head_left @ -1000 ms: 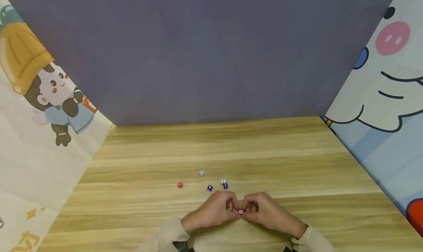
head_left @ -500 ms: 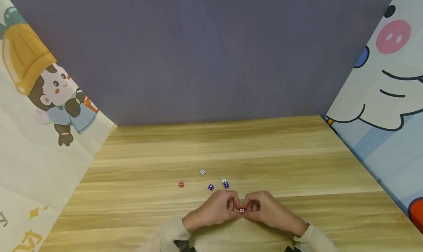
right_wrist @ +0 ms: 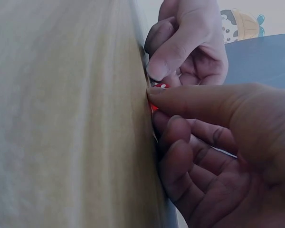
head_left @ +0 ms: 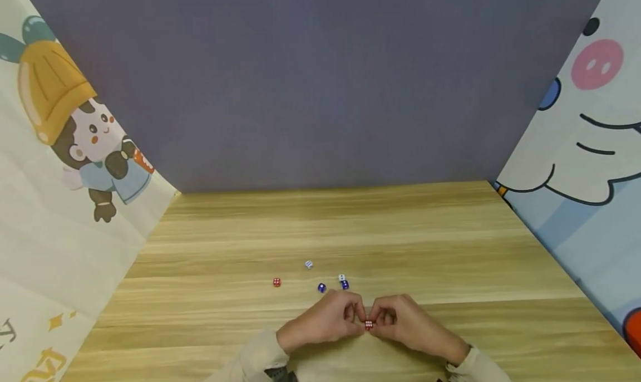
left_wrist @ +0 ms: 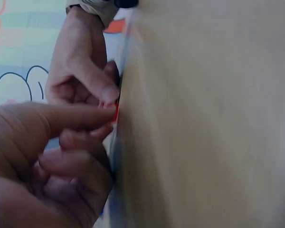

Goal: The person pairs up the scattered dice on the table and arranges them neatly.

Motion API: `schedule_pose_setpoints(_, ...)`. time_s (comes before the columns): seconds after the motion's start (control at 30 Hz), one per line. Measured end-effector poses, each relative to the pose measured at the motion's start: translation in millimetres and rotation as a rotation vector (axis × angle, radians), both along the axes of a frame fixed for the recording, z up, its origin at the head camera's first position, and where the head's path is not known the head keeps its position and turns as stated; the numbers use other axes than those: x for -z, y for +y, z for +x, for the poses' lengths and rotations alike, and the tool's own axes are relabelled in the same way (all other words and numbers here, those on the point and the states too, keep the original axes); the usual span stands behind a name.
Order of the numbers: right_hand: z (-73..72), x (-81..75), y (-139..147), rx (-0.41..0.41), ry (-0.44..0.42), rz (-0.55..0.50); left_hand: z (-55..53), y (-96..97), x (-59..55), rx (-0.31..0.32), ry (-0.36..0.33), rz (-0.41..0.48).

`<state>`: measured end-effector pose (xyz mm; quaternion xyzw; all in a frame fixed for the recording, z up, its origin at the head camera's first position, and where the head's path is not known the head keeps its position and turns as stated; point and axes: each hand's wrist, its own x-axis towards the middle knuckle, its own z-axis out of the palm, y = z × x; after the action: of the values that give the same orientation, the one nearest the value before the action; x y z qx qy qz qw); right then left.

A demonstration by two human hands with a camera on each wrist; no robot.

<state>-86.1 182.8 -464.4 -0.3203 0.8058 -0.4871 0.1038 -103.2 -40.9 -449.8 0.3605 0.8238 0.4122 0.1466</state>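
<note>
A red die (head_left: pixel 369 325) with white pips sits on the wooden table between my two hands, near the front edge of the head view. My left hand (head_left: pixel 331 319) pinches it from the left with thumb and index fingertips. From the right, my right hand (head_left: pixel 407 323) pinches the same die, its other fingers curled in. Both wrist views show the thumbs meeting at the die, which is mostly covered there; a red sliver of the die (right_wrist: pixel 155 106) shows beside the right thumb.
Beyond the left hand lie another red die (head_left: pixel 277 282), a white die (head_left: pixel 309 264) and a blue die (head_left: pixel 322 287). A second white die (head_left: pixel 341 278) touches a second blue die (head_left: pixel 345 284). A grey panel (head_left: pixel 330 92) stands behind the wooden table (head_left: pixel 225 326).
The head view has shifted slightly, so everything sits a little right and lower. Both hands keep nearly the same pose around the red die; the other dice stay put.
</note>
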Motion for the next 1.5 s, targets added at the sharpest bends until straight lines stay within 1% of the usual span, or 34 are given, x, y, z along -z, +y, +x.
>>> schedule_pose_setpoints(0.07,-0.7,-0.7,0,-0.009,-0.007,0.001,-0.9,-2.9,-4.3,-0.004,-0.036,-0.009)
schedule_pose_setpoints(0.13,-1.4,-1.8,0,-0.019,-0.012,0.0,-2.1,-6.3,-9.3,-0.015,-0.055,-0.016)
schedule_pose_setpoints(0.27,-1.3,-3.6,-1,-0.023,-0.007,0.002,-5.8,-12.8,-19.2,-0.046,-0.04,-0.005)
schedule_pose_setpoints(0.47,-3.5,-6.8,-1,-0.015,-0.015,0.014,-11.4,-24.6,-33.3,-0.097,-0.042,0.052)
schedule_pose_setpoints(0.6,-3.6,-8.4,1,-0.001,-0.038,0.028,-13.6,-39.9,-43.2,-0.164,-0.005,0.07)
schedule_pose_setpoints(0.67,-3.0,-9.4,1,0.002,-0.051,0.023,-14.2,-50.1,-47.3,-0.212,0.01,0.064)
schedule_pose_setpoints(0.77,-2.2,-9.5,2,0.006,-0.044,0.02,-14.9,-66.9,-50.2,-0.286,0.025,0.054)
schedule_pose_setpoints(0.9,-1.7,-7.1,4,0.01,-0.044,0.032,-13.8,-88.6,-48.7,-0.376,0.031,0.038)
schedule_pose_setpoints(1.03,-1.0,-4.0,5,0.008,-0.065,0.042,-12.3,-107.0,-45.0,-0.459,0.033,0.027)
schedule_pose_setpoints(1.13,-0.6,-2.6,5,0.012,-0.068,0.048,-13.1,-119.2,-42.2,-0.504,0.035,0.013)
schedule_pose_setpoints(1.17,-0.6,-2.6,5,0.013,-0.072,0.047,-13.8,-123.1,-41.3,-0.514,0.026,0.012)
schedule_pose_setpoints(1.33,-0.7,-4.2,3,0.011,-0.074,0.04,-20.0,-139.0,-34.8,-0.531,-0.007,0.032)
schedule_pose_setpoints(1.4,-0.9,-4.9,2,0.005,-0.072,0.032,-22.4,-143.0,-31.1,-0.527,-0.022,0.033)
schedule_pose_setpoints(1.5,-1.2,-5.6,1,0.0,-0.062,0.027,-25.5,-147.4,-24.9,-0.505,-0.039,0.015)
